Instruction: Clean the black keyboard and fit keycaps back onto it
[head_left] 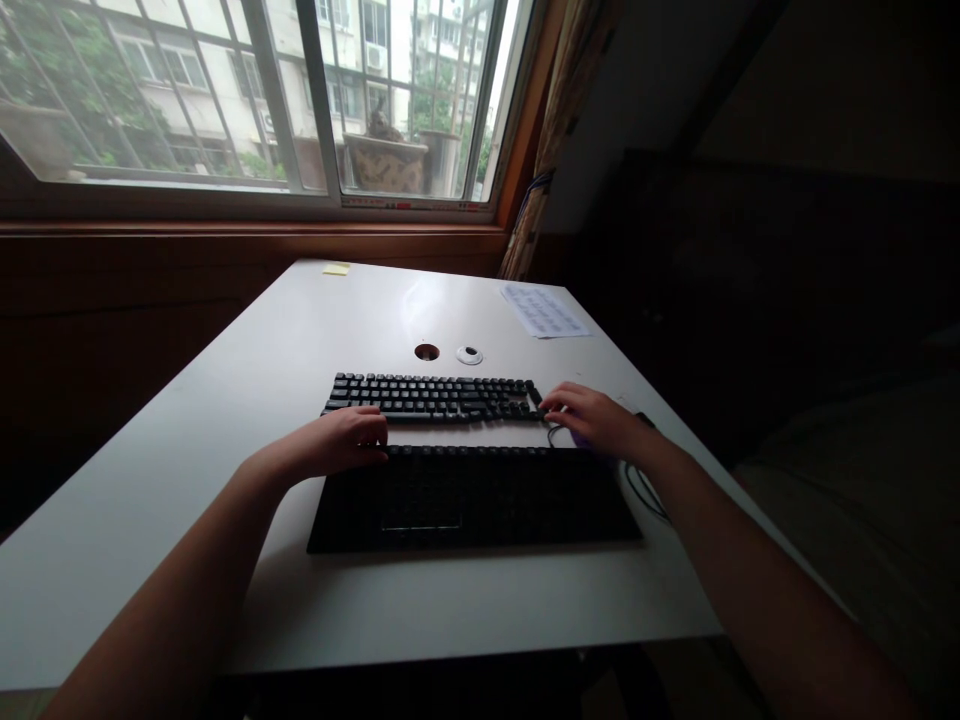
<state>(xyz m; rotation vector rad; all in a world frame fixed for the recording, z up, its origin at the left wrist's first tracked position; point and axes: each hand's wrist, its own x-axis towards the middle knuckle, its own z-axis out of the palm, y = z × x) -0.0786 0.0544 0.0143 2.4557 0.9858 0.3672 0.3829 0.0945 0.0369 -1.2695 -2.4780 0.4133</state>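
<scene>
A small black keyboard (435, 397) lies across the middle of the white desk (225, 400). A larger black keyboard (472, 497) lies just in front of it, closer to me. My left hand (341, 442) rests on the near keyboard's upper left corner, its fingers curled over the back edge. My right hand (596, 418) sits at the right end of the small keyboard. Its fingertips are pinched together against that end. A small purple thing (580, 439) shows under the palm; I cannot make out what it is.
A black cable (643, 492) loops on the desk by my right wrist. Behind the keyboards are a round cable hole (427, 352) and its white cap (469, 355). A printed sheet (544, 311) and a yellow note (337, 268) lie near the window. The desk's right edge drops off into shadow.
</scene>
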